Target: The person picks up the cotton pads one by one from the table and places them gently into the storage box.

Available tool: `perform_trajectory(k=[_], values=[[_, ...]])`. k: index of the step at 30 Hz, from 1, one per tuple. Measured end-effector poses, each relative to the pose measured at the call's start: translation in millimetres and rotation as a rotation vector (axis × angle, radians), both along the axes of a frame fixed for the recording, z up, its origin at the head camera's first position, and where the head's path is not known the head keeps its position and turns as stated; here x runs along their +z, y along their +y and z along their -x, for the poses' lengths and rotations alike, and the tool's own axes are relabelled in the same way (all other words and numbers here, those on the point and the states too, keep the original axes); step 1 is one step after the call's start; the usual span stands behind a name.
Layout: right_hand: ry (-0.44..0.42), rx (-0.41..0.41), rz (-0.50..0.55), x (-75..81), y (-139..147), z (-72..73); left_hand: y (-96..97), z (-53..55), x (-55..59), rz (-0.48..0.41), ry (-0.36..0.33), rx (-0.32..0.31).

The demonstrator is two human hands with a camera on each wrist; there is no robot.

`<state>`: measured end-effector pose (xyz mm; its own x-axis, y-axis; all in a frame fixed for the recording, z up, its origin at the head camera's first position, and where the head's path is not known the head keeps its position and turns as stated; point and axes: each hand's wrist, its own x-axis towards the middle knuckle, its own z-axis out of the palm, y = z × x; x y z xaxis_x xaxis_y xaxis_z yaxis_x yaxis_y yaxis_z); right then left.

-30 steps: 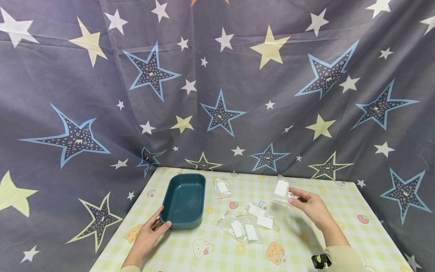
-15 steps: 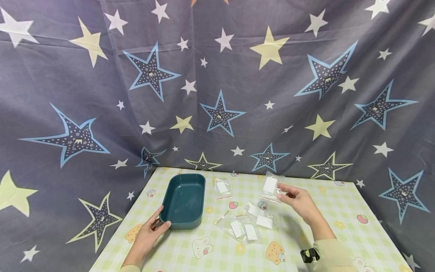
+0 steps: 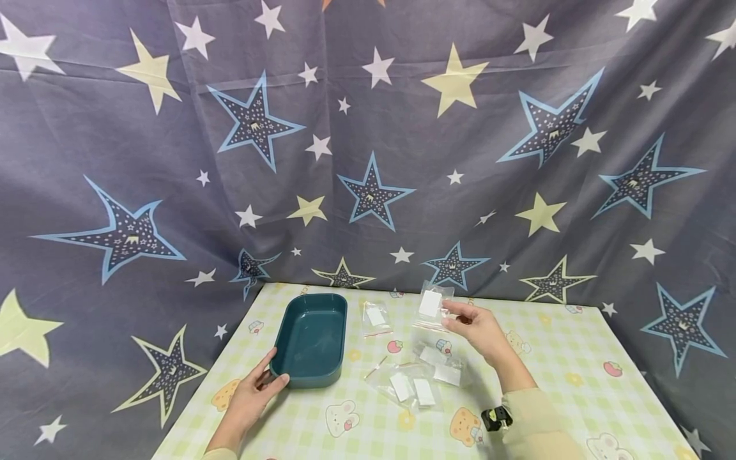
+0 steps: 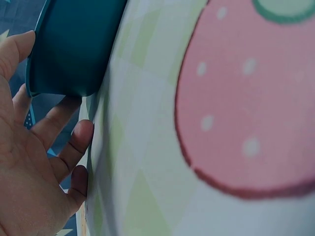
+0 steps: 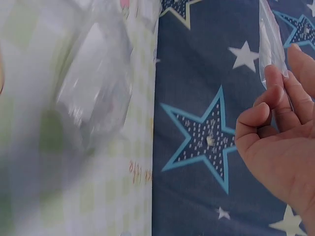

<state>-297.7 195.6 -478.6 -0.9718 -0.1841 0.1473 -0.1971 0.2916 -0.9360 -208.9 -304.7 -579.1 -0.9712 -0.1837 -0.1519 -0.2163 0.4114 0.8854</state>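
Observation:
My right hand (image 3: 480, 329) pinches the edge of a small clear zip bag (image 3: 430, 303) between thumb and fingers, raised over the back of the table. A white rectangular piece lies inside the bag. In the right wrist view the same bag (image 5: 271, 42) appears nearly edge-on at the fingertips. My left hand (image 3: 247, 399) grips the near left corner of a dark teal rectangular tub (image 3: 313, 383), thumb and fingers on either side of it. Seen from the left wrist, the tub's wall (image 4: 74, 54) meets my fingers, with some fingers spread below the corner. The tub is bare inside.
Several similar bags (image 3: 424, 391) overlap in a loose group mid-table, right of the tub. Another bag (image 3: 376, 317) lies alone behind them. A green checked cloth (image 3: 535, 383) covers the table, and a star-printed curtain (image 3: 368, 249) hangs along its back edge.
My right hand has carried its bag leftward and slightly up, from the right of the table to above the bag group's far side. The left hand and tub stay put.

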Motion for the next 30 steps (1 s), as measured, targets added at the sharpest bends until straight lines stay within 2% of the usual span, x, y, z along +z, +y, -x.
perform_trajectory(k=[13, 24, 30], values=[[0.012, 0.048, -0.012, 6.0, -48.5, 8.1, -0.5, 0.3, -1.8, 0.005, -0.005, -0.006], [0.016, 0.116, -0.006, 0.5, -87.2, 12.6, 0.6, 0.8, -0.1, -0.016, -0.010, -0.007], [-0.002, 0.152, -0.007, -1.5, -113.4, 7.7, -0.1, 0.4, 1.0, -0.020, -0.019, -0.005]])
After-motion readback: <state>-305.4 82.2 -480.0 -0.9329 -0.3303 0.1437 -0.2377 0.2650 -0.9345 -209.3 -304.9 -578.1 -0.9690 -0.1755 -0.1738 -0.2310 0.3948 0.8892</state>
